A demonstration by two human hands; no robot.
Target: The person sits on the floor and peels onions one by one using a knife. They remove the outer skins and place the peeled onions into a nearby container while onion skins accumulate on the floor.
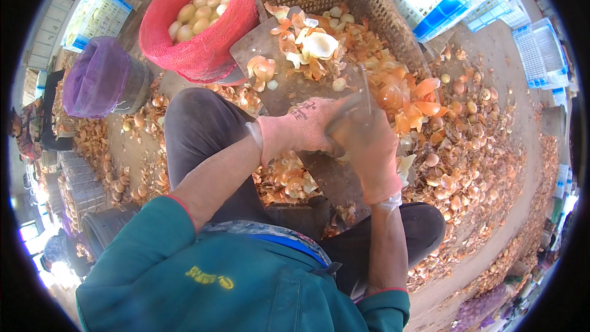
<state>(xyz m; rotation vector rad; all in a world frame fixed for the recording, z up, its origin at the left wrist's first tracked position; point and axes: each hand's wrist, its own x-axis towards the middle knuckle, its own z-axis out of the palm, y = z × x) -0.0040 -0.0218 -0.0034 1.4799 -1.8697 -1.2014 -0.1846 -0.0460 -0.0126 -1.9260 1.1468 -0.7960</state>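
Both hands wear pink knit gloves with dark palms and meet over a worn board (252, 48). My left hand (302, 124) is curled against the right, and whatever lies between them is hidden. My right hand (375, 152) is blurred and closed, with the thin blade of a knife (365, 84) sticking up from it. Just beyond the hands, a pale cut onion piece (319, 45) lies among torn brown skins. A small onion piece (339, 84) sits nearer my fingers.
A red mesh-lined bucket (198, 62) holds peeled onions (201, 12). Left of it stands a bucket with a purple mesh bag (97, 76). A dirty plastic crate (392, 23) contains skins. Onion skins and loose onions (461, 184) cover the floor at right. Blue-and-white crates (442, 16) stand beyond.
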